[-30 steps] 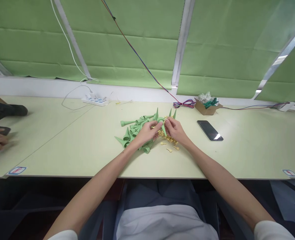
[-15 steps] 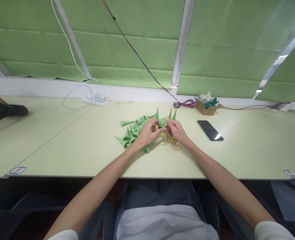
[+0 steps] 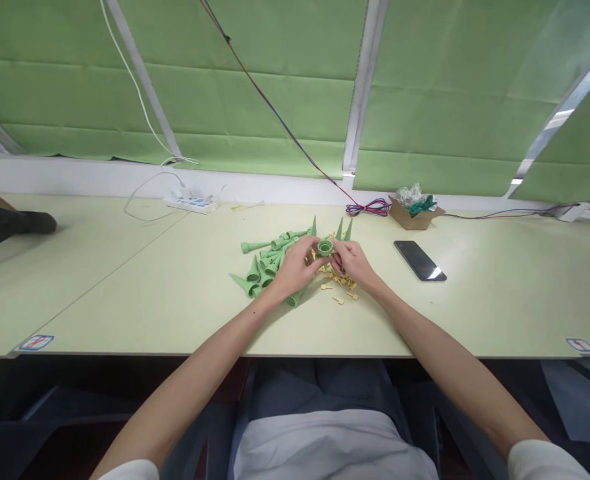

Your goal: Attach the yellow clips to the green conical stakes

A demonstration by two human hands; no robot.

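My left hand (image 3: 295,267) and my right hand (image 3: 352,261) meet over the middle of the table, both pinched on one green cone-shaped plastic piece (image 3: 325,248) whose round open end faces me. A pile of the same green cones (image 3: 267,261) lies just left of and behind my hands. Small yellow plastic pieces (image 3: 342,288) are scattered under and in front of my right hand.
A black phone (image 3: 419,260) lies right of my hands. A small cardboard box (image 3: 415,212) with plastic wrap sits behind it, next to coiled red and blue wires (image 3: 369,209). A white power strip (image 3: 191,201) is at the back left. A dark object (image 3: 15,221) lies at the far left.
The green cone has been turned between my hands so its open end now faces me. Another person's hand at the far left edge is gone from view.
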